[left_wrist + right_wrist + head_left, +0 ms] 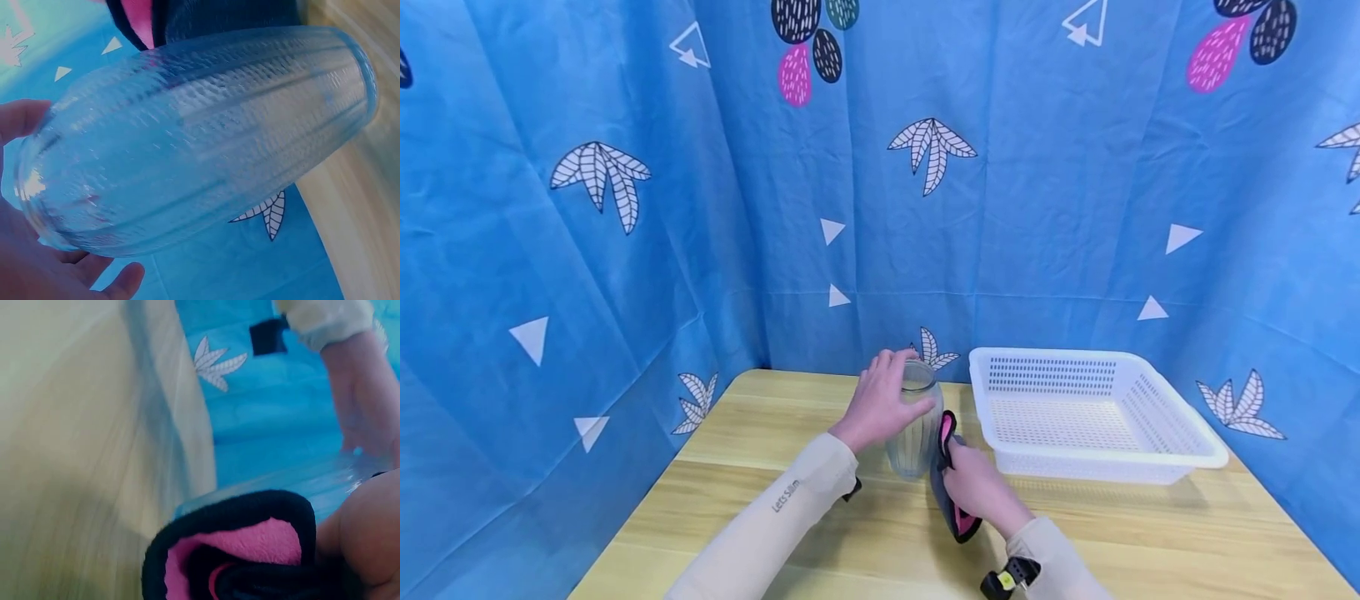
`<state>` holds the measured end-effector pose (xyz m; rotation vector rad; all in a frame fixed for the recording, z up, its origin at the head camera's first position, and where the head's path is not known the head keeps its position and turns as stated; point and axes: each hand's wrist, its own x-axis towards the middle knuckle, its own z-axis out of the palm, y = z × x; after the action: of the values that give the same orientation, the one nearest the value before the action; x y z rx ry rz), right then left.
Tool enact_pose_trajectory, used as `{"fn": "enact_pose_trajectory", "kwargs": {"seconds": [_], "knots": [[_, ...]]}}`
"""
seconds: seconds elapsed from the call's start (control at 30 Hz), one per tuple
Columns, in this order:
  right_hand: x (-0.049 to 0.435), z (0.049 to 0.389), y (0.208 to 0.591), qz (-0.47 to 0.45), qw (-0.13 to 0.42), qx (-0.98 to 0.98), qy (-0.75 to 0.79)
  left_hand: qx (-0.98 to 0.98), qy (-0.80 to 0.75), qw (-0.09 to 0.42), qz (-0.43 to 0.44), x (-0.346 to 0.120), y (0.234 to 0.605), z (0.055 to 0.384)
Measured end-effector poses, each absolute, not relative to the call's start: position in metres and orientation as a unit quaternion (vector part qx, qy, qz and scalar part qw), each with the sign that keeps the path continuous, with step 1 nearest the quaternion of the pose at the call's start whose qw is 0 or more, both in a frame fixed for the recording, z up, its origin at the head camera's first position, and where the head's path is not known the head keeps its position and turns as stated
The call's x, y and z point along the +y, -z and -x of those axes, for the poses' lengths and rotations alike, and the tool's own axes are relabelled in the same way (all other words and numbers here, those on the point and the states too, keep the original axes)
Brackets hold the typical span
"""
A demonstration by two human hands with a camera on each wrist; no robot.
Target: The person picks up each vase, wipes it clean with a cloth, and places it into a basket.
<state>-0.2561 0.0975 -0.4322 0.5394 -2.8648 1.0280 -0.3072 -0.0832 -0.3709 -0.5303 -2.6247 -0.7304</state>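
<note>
A clear ribbed glass vase (912,450) stands nearly upright over the table, its round mouth at the top. My left hand (883,402) grips it near the rim, thumb on the near side and fingers around the far side. In the left wrist view the vase (200,147) fills the middle, narrowing toward its base by the wood. My right hand (979,485) holds a folded grey cloth (942,487) with pink inside and black edging, up close against the vase's right side. The right wrist view shows the cloth's pink fold (265,542); the hand's fingertips are hidden there.
A white perforated plastic basket (1097,462) sits on the right of the wooden table (752,417), just beyond my right hand. A blue patterned curtain (880,192) hangs around the table's back and sides.
</note>
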Motion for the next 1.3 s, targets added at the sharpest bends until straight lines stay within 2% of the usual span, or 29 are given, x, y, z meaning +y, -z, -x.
{"fn": "enact_pose_trajectory", "kwargs": {"seconds": [0.13, 0.33, 0.47, 0.57, 0.63, 0.83, 0.93, 1.13, 1.3], "knots": [[0.096, 0.240, 0.419, -0.183, 0.074, -0.923, -0.329, -0.927, 0.263, 0.178, 0.201, -0.084, 0.368, 0.307], [0.089, 0.222, 0.396, -0.206, 0.178, -0.918, -0.288, -0.924, 0.274, 0.159, 0.215, -0.083, 0.366, 0.306], [0.087, 0.221, 0.383, -0.223, 0.248, -0.905, -0.266, -0.919, 0.288, 0.150, 0.223, -0.082, 0.365, 0.306], [0.086, 0.231, 0.374, -0.230, 0.271, -0.899, -0.255, -0.917, 0.298, 0.146, 0.222, -0.082, 0.365, 0.306], [0.086, 0.240, 0.370, -0.227, 0.264, -0.903, -0.251, -0.916, 0.302, 0.143, 0.220, -0.083, 0.365, 0.307], [0.089, 0.268, 0.371, -0.187, 0.165, -0.927, -0.279, -0.914, 0.313, 0.139, 0.216, -0.083, 0.365, 0.307], [0.089, 0.279, 0.378, -0.167, 0.134, -0.930, -0.299, -0.913, 0.317, 0.139, 0.217, -0.083, 0.365, 0.307], [0.086, 0.290, 0.404, -0.158, 0.109, -0.926, -0.326, -0.913, 0.315, 0.151, 0.213, -0.084, 0.366, 0.310], [0.087, 0.289, 0.437, -0.166, 0.040, -0.936, -0.308, -0.915, 0.313, 0.152, 0.203, -0.083, 0.370, 0.309]]}}
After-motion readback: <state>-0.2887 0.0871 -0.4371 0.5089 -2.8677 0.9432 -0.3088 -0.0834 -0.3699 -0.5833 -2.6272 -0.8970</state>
